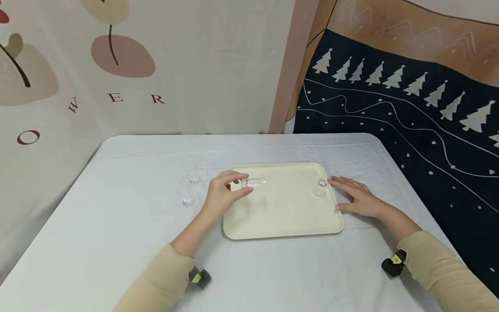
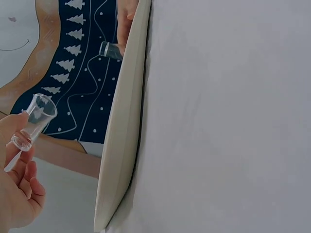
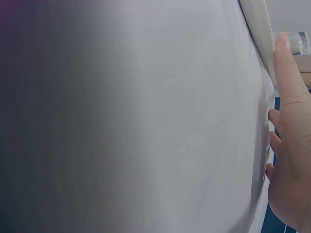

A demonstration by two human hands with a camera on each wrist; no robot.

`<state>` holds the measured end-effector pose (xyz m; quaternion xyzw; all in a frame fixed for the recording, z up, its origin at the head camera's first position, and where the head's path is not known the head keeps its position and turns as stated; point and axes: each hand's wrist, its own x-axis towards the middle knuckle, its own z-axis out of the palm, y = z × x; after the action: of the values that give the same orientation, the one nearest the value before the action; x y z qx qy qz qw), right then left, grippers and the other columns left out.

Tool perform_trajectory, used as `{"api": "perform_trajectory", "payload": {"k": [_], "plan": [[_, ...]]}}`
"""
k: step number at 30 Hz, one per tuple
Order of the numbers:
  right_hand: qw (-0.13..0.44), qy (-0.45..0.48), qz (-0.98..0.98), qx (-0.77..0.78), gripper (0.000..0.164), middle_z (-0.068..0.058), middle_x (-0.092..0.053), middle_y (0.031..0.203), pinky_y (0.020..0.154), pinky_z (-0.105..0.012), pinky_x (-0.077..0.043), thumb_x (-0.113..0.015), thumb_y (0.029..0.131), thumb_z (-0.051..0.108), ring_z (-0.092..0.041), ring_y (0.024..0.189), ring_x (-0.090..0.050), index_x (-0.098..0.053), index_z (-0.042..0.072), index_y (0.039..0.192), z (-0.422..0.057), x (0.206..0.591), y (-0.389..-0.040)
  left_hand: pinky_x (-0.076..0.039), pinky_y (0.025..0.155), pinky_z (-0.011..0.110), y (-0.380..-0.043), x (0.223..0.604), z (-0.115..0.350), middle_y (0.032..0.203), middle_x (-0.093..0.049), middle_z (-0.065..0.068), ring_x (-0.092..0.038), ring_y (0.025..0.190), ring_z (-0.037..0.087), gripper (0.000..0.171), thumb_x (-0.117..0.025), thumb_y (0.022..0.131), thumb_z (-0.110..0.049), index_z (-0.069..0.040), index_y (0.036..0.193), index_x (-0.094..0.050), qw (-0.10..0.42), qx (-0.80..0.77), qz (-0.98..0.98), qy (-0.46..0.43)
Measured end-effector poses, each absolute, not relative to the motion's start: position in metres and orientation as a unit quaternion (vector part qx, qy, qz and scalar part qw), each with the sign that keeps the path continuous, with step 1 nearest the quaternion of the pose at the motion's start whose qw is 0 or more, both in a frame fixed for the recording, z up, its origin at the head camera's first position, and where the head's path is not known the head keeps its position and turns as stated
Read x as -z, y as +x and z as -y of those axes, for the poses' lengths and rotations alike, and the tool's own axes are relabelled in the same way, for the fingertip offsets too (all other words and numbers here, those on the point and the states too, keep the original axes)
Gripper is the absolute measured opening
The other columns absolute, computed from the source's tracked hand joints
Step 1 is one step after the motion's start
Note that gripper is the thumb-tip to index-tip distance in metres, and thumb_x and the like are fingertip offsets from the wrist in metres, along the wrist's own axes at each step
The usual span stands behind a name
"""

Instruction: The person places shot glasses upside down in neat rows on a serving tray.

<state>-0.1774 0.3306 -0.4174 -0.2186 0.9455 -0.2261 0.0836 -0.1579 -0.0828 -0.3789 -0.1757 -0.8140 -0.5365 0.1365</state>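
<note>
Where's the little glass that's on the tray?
In the head view, the glass stands near the right end of the tray, just left of the right hand.

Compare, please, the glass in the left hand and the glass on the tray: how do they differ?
The held glass is pinched by the left hand; the tray glass stands on the tray, near the right hand.
The held glass is tipped sideways, its mouth toward the tray's right side; the tray glass is upside down, base upward.
Both are clear, with a thick base.
</note>
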Motion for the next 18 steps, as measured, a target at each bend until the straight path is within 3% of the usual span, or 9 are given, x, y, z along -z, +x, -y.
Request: {"api": "perform_trajectory", "payload": {"k": [4, 12, 18], "plan": [[0.085, -0.219, -0.945, 0.227, 0.081, -0.023, -0.025, 0.152, 0.101, -0.069, -0.008, -0.072, 0.083, 0.044, -0.047, 0.137, -0.015, -0.035, 0.014, 0.148, -0.331, 0.418, -0.178, -0.039, 0.061, 0.023, -0.161, 0.38, 0.071, 0.095, -0.069, 0.004, -0.056, 0.083, 0.02, 0.033, -0.084, 0.072, -0.007, -0.003, 0.103, -0.074, 0.141, 0.545, 0.807, -0.179], [0.086, -0.219, -0.945, 0.227, 0.08, -0.023, -0.024, 0.152, 0.101, -0.07, -0.008, -0.071, 0.083, 0.043, -0.047, 0.137, -0.015, -0.035, 0.014, 0.148, -0.331, 0.418, -0.177, -0.038, 0.062, 0.022, -0.163, 0.38, 0.043, 0.099, -0.068, 0.005, -0.056, 0.088, 0.031, 0.035, -0.083, 0.072, -0.005, -0.004, 0.106, -0.073, 0.12, 0.579, 0.788, -0.171], [0.086, -0.217, -0.945, 0.227, 0.08, -0.023, -0.024, 0.152, 0.101, -0.069, -0.008, -0.071, 0.083, 0.044, -0.047, 0.137, -0.015, -0.035, 0.015, 0.148, -0.33, 0.417, -0.177, -0.038, 0.064, 0.023, -0.164, 0.382, 0.021, 0.101, -0.068, 0.004, -0.055, 0.089, 0.022, 0.035, -0.082, 0.073, -0.004, -0.004, 0.107, -0.073, 0.116, 0.603, 0.77, -0.173]]}}
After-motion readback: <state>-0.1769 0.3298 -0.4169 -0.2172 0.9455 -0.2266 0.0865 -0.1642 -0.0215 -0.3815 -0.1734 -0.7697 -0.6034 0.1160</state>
